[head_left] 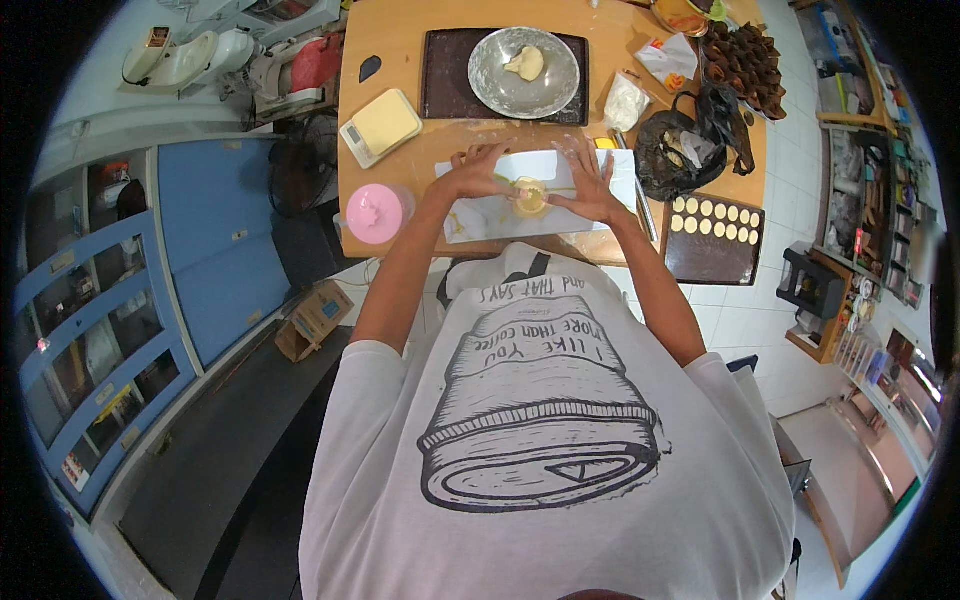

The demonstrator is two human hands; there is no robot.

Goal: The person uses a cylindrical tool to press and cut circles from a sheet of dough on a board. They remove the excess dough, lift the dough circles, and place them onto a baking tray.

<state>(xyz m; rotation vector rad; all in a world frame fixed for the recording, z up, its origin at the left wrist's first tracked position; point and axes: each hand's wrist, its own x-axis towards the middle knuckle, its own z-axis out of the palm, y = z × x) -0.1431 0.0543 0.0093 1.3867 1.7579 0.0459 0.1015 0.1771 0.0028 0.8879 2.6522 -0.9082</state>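
Observation:
A flattened round of pale dough (531, 201) lies on a white marble-patterned board (480, 225) at the table's front edge. The thumb of my left hand (480, 174) rests on the dough's left side, and its other fingers spread over the board's far edge. From the other side my right hand (589, 184) touches the dough with its thumb, fingers fanned out and dusted with flour. Whether a thin ring or cutter surrounds the dough is too small to tell. Beyond the board, a steel bowl (487, 82) holds a lump of dough (527, 64).
The bowl stands on a dark baking tray (442, 82). Left are a kitchen scale (382, 124) and a pink-lidded container (375, 215). Right are a metal rod (645, 206), a black plastic bag (667, 161) and a tray (705, 259) with several dough discs, overhanging the table (382, 45).

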